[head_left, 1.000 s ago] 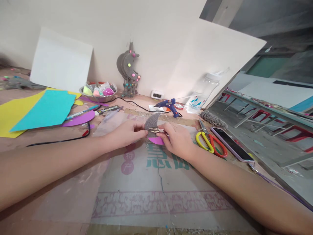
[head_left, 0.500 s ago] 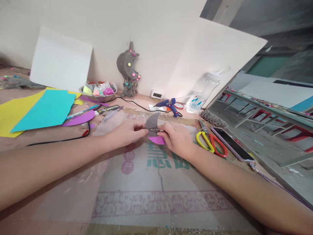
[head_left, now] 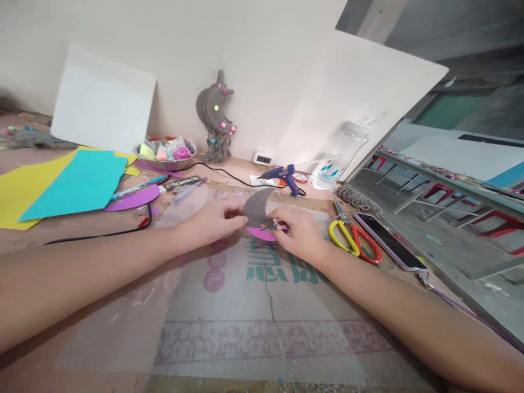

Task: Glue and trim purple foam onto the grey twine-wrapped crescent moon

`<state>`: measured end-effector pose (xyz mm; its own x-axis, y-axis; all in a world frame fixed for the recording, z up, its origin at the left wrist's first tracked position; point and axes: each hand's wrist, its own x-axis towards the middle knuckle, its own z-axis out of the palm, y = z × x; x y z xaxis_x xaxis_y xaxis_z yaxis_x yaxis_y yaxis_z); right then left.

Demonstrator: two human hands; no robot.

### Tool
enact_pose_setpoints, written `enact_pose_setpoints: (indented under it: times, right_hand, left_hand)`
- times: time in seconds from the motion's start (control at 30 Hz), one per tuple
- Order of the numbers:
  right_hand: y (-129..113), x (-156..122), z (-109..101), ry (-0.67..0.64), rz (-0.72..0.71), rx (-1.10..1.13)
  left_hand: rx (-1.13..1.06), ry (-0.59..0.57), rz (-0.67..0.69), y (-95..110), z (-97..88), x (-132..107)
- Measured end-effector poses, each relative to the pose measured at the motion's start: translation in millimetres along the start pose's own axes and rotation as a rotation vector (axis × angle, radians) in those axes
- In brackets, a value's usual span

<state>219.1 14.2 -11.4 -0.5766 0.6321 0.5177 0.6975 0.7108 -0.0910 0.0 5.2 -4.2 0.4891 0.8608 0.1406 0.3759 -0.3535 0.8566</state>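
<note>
My left hand point(head_left: 213, 218) pinches the left edge of a crescent shape wound with grey string point(head_left: 256, 207), its lower tip still bare purple point(head_left: 262, 234). My right hand point(head_left: 301, 232) is closed on the string end at the crescent's lower right, just beside the shape. Both hands rest low over a clear plastic sheet point(head_left: 229, 295) laid on printed cardboard.
Yellow and red scissors point(head_left: 352, 240) and a phone point(head_left: 387, 240) lie right of my right hand. A blue glue gun point(head_left: 282, 176), a string bundle point(head_left: 355, 197), a plastic bottle point(head_left: 341, 155), a bowl of pom-poms point(head_left: 166, 153), coloured paper sheets point(head_left: 69, 183) and pens point(head_left: 164, 185) lie behind.
My right hand has slid a little to the right and down along the crescent, drawing the string. The crescent has tilted slightly; my left hand has hardly moved.
</note>
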Motion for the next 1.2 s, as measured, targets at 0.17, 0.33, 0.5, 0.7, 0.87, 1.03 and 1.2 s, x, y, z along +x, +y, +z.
enact_pose_setpoints:
  times: [0.17, 0.33, 0.5, 0.7, 0.87, 1.03, 1.2]
  right_hand:
    - [1, -1, 1, -0.043, -0.007, 0.108]
    - [2, -2, 3, -0.091, 0.080, 0.211]
    - [-3, 0, 3, -0.101, 0.140, 0.299]
    - [-9, 1, 1, -0.137, 0.157, 0.355]
    - [-7, 0, 2, -0.161, 0.172, 0.362]
    - [-9, 2, 2, -0.154, 0.178, 0.379]
    - [-10, 1, 0, -0.162, 0.150, 0.389]
  left_hand:
    - [0.031, 0.013, -0.013, 2, 0.4, -2]
    - [0.103, 0.031, 0.032, 0, -1.0, -1]
    - [0.081, -0.019, 0.047, -3, 0.4, 1]
    - [0.095, -0.034, 0.033, 1, 0.3, 0]
    - [0.096, -0.033, 0.051, 1, -0.7, 0]
    - [0.079, -0.045, 0.051, -1, 0.1, 0]
    - [0.064, -0.071, 0.043, -5, 2.0, 0]
